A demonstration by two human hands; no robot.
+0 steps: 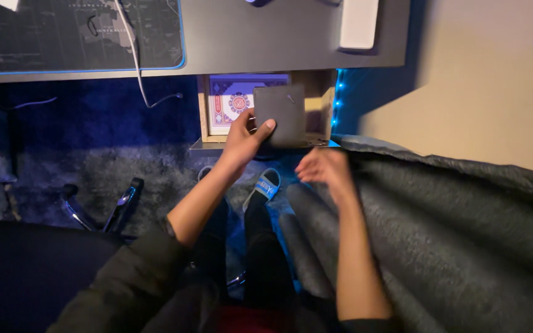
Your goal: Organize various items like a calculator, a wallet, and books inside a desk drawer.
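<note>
Below the desk edge [155, 68], left hand [242, 139] pinches a dark square card [280, 114] over the open wooden drawer [319, 105], thumb on top for grip; right hand [323, 168] loose, empty, blurred, beside grey blanket [451, 228].

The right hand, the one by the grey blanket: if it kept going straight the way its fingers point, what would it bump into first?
Probably the dark square panel that the left hand holds at the open wooden drawer. The right hand is blurred, so depth is uncertain.
</note>
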